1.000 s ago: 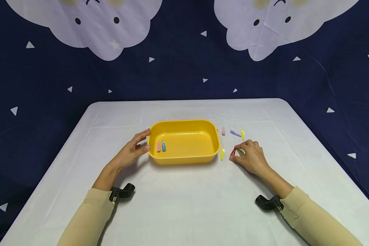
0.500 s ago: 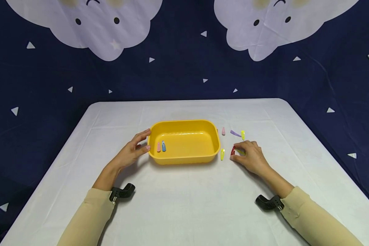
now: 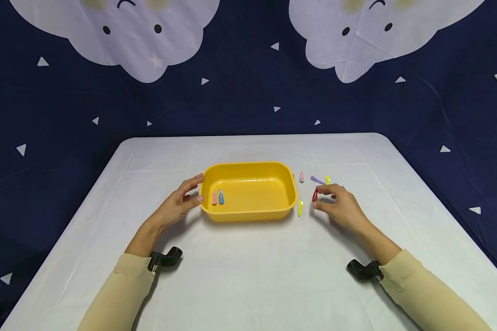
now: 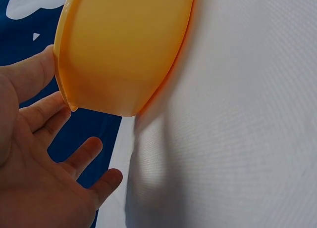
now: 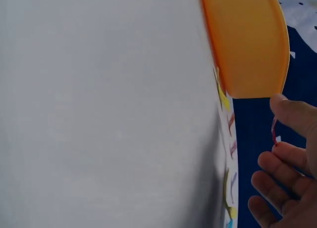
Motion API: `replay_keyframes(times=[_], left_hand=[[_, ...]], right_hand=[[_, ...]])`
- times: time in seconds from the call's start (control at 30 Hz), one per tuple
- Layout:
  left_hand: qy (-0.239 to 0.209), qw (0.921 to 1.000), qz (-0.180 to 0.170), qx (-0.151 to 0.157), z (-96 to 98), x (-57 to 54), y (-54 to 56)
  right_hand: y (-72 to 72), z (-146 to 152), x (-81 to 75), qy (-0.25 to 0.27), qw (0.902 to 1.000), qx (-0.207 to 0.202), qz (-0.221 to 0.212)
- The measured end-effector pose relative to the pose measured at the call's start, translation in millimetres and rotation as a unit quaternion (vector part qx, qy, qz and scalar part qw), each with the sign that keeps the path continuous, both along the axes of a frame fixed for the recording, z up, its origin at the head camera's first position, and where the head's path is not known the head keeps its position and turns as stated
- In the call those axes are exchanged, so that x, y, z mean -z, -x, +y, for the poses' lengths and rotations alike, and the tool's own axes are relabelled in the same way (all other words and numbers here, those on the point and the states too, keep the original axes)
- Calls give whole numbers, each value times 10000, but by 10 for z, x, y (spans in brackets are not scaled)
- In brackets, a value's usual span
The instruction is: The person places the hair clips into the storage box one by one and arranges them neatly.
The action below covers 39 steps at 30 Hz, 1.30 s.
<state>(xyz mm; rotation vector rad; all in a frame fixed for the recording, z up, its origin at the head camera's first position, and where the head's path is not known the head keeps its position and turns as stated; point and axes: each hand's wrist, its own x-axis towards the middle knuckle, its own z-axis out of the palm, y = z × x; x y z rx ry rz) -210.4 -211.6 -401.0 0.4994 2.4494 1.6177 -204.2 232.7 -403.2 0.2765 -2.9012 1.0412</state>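
Note:
In the head view, my left hand [image 3: 177,201] rests its thumb and fingertips against the left end of a yellow plastic tub [image 3: 248,215]. The left wrist view shows these fingers relaxed at the tub's rim [image 4: 64,84], the lower ones free. A pink hair clip [image 3: 214,198] and a blue hair clip [image 3: 221,197] lie inside, near the left. To the right of the tub, my right hand [image 3: 340,205] pinches a red snap hair clip [image 3: 314,195] between thumb and index finger. The right wrist view shows this clip [image 5: 274,131] edge-on, held above the table.
Loose clips lie right of the tub: a yellow clip [image 3: 300,208], a pink clip [image 3: 301,177], a purple clip [image 3: 317,179] and another yellow clip [image 3: 327,179], partly behind my right hand. A white cloth [image 3: 248,276] covers the table before a navy backdrop [image 3: 240,105].
My right hand has taken hold of the red clip and lifted it, moving slightly up in the head view. The left hand and the tub have stayed put.

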Motion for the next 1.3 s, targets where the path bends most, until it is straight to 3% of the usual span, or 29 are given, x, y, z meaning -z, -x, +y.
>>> replay_keyframes(times=[0.63, 1.3], left_hand=[[-40, 9999, 150, 52, -6, 11, 1], [-9, 10000, 73, 32, 0, -11, -28]], right_hand=[[69, -52, -382, 269, 9996, 52, 118], [158, -560, -635, 527, 9969, -539, 218]])
